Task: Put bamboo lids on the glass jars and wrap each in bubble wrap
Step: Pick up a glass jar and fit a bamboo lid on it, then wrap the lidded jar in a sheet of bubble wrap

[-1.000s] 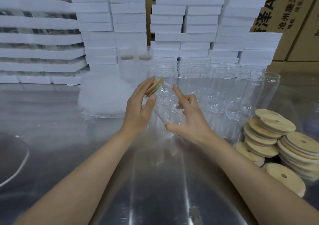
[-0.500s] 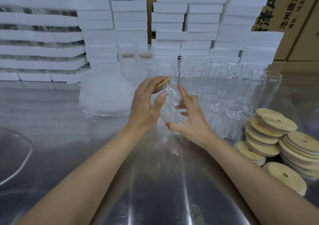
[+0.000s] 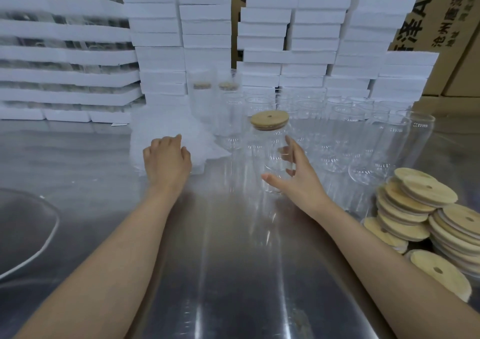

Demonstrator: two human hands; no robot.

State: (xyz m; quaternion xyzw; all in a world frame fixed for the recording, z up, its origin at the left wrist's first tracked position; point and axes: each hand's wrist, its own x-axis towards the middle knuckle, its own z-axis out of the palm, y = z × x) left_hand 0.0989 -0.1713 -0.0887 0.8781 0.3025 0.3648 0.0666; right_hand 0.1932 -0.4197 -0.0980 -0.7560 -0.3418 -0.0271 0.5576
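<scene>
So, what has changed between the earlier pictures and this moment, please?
The left hand let go of the bamboo lid, now seated on the glass jar, and moved left onto the bubble wrap. The right hand keeps hold of the jar, which went from tilted to upright. The lid stacks, empty jars and white boxes stayed as they were.

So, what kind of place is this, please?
Most likely a packing workshop or warehouse: stacks of white foam boxes stand before cardboard cartons, and rows of glass jars and a pile of bamboo lids sit on the metal table.
</scene>
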